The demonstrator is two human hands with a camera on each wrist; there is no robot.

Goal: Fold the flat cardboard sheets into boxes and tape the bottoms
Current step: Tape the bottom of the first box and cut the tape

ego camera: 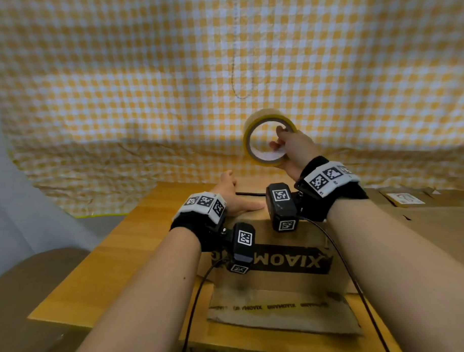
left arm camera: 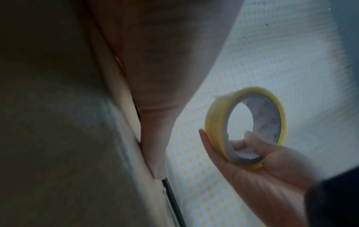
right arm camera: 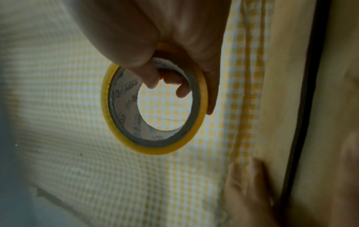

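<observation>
Head cam: above and behind both forearms, looking forward and down across the cardboard box (ego camera: 270, 256) on the wooden table (ego camera: 138, 247) toward the yellow gingham cloth (ego camera: 143, 73) backdrop.

Left wrist cam: very close, low along the left hand (left arm camera: 155, 86) pressed on the box, facing out to the tape roll (left arm camera: 245, 127).

Right wrist cam: close along the right hand (right arm camera: 165, 35), facing the cloth through the roll.

All three share roll and cloth.
</observation>
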